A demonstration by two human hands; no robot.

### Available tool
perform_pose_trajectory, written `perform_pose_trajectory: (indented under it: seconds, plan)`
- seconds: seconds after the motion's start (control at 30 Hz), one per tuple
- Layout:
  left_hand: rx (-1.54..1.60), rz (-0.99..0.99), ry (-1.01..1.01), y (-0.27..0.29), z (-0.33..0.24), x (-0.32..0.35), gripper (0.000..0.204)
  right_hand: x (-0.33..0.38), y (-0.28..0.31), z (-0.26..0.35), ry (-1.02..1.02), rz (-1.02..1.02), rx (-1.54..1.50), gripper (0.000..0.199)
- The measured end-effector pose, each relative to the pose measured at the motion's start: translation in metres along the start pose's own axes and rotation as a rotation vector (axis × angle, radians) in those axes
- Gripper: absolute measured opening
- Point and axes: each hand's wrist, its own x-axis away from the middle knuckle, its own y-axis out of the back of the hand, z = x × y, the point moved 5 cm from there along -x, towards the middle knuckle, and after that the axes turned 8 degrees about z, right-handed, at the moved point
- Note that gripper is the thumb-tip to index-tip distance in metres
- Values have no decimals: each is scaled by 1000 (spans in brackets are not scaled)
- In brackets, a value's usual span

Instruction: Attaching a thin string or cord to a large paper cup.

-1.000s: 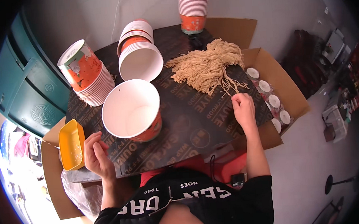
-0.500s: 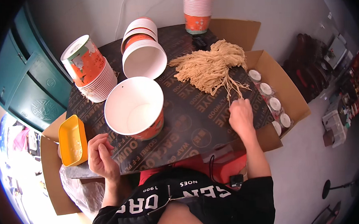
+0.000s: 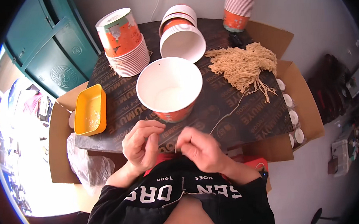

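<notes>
My right hand [image 3: 201, 149] is closed in a pinch on a strand of tan string [image 3: 228, 115] close to the table's front edge. The strand trails back to a loose bundle of tan strings [image 3: 246, 66] at the table's right. Beside it, my left hand [image 3: 142, 145] is half curled, its thumb and forefinger apart, and I see nothing in it. Just beyond both hands, a large white-lined paper bucket [image 3: 170, 86] with an orange outside stands upright, mouth toward me.
Upside-down nested paper buckets [image 3: 123, 42] stand at the back left. More buckets [image 3: 182, 43] lie on their side behind; another tall stack [image 3: 239, 11] stands far right. A yellow tray [image 3: 91, 110] sits at the left edge. A cardboard box [image 3: 305, 105] with white-topped rolls adjoins the right.
My right hand has come from the bundle to the front middle, drawing out a strand. My left hand has moved toward it. The view has shifted, so the table sits further right.
</notes>
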Motion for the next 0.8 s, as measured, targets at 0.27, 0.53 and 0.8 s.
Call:
perform_pose_trajectory:
  seconds: [0.27,0.53,0.8]
  plan:
    - [200,285,457,-12,7,0,9,7,-3,-40,-103,-181,-477,19]
    - [168,312,314,-30,7,-3,15,6,-6,-33,-80,-173,-400,16]
    - [301,306,465,-28,14,6,13,6,-3,-25,-122,-260,-81,8]
